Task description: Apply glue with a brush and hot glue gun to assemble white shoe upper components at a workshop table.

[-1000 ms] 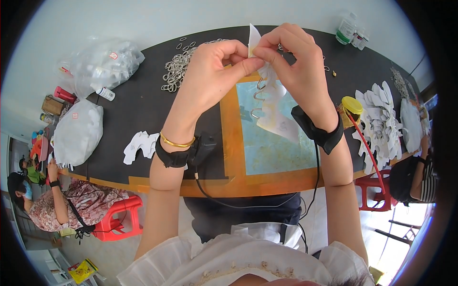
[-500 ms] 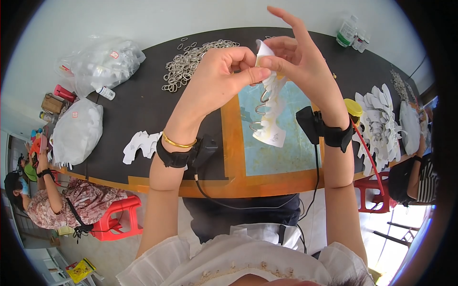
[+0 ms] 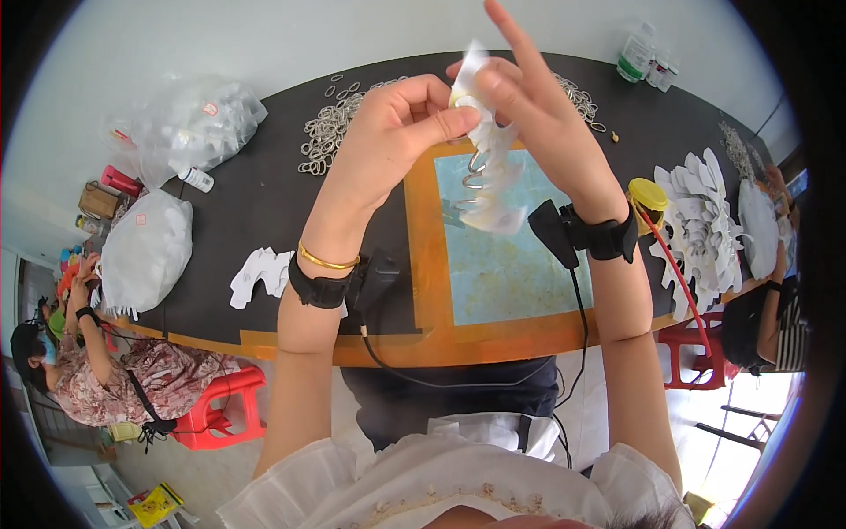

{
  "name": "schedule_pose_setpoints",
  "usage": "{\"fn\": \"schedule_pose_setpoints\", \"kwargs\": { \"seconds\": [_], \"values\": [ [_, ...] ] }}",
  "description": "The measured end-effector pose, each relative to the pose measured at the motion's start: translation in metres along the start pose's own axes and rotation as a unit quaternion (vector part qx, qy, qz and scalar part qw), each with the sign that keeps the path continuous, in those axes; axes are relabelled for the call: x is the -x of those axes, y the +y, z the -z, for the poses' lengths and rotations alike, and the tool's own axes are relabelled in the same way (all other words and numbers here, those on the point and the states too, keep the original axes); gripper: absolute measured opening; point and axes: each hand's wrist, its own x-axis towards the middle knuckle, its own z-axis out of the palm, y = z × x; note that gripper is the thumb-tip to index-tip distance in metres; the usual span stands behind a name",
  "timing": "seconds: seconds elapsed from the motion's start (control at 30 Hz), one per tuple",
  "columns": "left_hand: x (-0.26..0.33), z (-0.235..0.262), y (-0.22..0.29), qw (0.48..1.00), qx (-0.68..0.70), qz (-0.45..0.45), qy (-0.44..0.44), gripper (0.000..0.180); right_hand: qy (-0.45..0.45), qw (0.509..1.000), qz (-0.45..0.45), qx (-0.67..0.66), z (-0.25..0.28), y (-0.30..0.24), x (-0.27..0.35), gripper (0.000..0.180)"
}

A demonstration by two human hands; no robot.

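Note:
A white strip with a wavy edge (image 3: 496, 189) hangs above the blue sheet, its lower end smeared by motion. Several metal rings (image 3: 473, 182) stick out along its left side. Between thumb and fingers, my left hand (image 3: 397, 137) pinches the strip near its upper part. My right hand (image 3: 551, 115) has its thumb against the strip's top end, other fingers curled behind, index finger raised; the fingers' exact grip is partly hidden. Loose oval metal rings (image 3: 326, 132) lie in a heap beyond my left hand, and more rings (image 3: 577, 99) lie beyond my right.
The blue sheet (image 3: 520, 282) is taped to the dark table (image 3: 370, 220). White cut-out pieces (image 3: 260, 275) lie left; a larger pile (image 3: 701, 220) lies right, beside a yellow-lidded jar (image 3: 648, 194) with a red stick. Plastic bags (image 3: 145, 251) stand left. Co-workers (image 3: 132, 379) sit at both sides.
Both hands have risen slightly and moved a little left, carrying the strip upward. Its lower end has swung and blurred. My right thumb has shifted up along the strip.

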Motion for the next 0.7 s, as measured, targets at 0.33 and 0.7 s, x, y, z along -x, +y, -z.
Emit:
{"fn": "schedule_pose_setpoints", "kwargs": {
  "seconds": [0.33,0.7],
  "values": [
    [-0.002,-0.004,-0.002,0.99,0.098,-0.06,0.084,0.012,0.167,0.877,0.316,0.321,0.003,0.023,-0.003,0.026],
    [0.0,-0.011,-0.001,0.991,0.094,-0.062,0.078,0.016,0.157,0.931,0.222,0.244,-0.003,0.027,0.0,0.019]
  ]
}}
